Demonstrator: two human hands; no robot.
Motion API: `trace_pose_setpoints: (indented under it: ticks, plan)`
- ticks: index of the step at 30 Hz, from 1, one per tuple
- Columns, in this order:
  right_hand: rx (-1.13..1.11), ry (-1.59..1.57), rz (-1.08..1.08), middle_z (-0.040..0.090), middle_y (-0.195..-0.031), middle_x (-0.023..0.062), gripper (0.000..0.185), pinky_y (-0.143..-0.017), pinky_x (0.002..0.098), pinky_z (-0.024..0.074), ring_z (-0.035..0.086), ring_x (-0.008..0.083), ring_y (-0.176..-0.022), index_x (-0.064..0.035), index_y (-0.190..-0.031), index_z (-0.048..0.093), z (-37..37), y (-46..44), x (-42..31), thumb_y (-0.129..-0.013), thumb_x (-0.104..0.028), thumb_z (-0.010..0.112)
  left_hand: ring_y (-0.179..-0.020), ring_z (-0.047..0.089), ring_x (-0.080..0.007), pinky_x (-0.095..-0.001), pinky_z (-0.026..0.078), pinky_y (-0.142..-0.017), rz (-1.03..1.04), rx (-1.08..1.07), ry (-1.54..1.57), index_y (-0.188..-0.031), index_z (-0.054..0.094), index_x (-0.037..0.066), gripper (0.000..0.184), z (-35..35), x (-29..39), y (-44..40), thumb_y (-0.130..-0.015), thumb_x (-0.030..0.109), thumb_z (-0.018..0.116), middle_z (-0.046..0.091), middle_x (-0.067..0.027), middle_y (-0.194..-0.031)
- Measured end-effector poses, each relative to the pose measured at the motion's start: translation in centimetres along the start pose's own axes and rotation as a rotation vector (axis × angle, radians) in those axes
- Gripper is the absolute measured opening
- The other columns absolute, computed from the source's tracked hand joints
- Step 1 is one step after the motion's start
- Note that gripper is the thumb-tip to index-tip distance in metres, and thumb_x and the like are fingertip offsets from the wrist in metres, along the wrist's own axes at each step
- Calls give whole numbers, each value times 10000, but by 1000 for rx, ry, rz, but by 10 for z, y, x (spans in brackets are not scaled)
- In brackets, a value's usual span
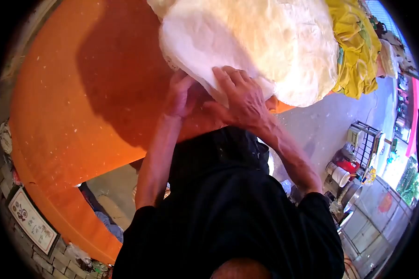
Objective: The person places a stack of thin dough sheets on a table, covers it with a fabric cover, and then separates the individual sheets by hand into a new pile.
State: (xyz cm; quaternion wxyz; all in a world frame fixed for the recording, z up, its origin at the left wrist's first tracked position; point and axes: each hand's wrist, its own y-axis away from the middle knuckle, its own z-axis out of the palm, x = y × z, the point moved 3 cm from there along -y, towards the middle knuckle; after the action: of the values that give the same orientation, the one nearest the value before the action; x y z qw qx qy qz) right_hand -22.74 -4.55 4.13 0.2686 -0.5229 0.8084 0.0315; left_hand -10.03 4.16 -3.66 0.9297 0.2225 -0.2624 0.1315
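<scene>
A large, soft white sheet that looks like cotton wadding (288,46) lies across the far side of an orange-covered table (56,116). Its near left edge is thick and rounded. At that edge is my left hand (179,95), closed, its fingertips partly hidden by the wadding. My right hand (244,100) rests flat on top of the same edge, fingers stretched forward and thumb out to the left. It is open and presses lightly against the wadding's surface.
Crumpled yellow cloth (356,46) lies beyond the wadding on the right. A black wire rack (365,142), a white bucket (339,176) and pans stand on the floor at right. A framed sign (32,219) leans by a brick surface at lower left.
</scene>
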Motion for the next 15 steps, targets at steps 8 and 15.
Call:
trace_pose_setpoints:
  ticks: [8,15]
  plan:
    - [0,115,92,662,-1028,178,404,-757,447,520,641,371,-903,-34,-1086,630,18,6,14,-760,-259,710,-1044,598,-193,-340,487,-907,101,154,-40,-1209,552,-26,315,3,-3,-6,-904,52,528,618,-106,-1149]
    - [-302,274,152,681,-874,158,210,-692,452,523,663,341,-832,-93,-959,663,2,-18,33,-790,-218,661,-1027,617,-204,-343,537,-864,14,208,-80,-1211,556,-1,332,-26,-18,-11,-881,35,584,623,-97,-1141]
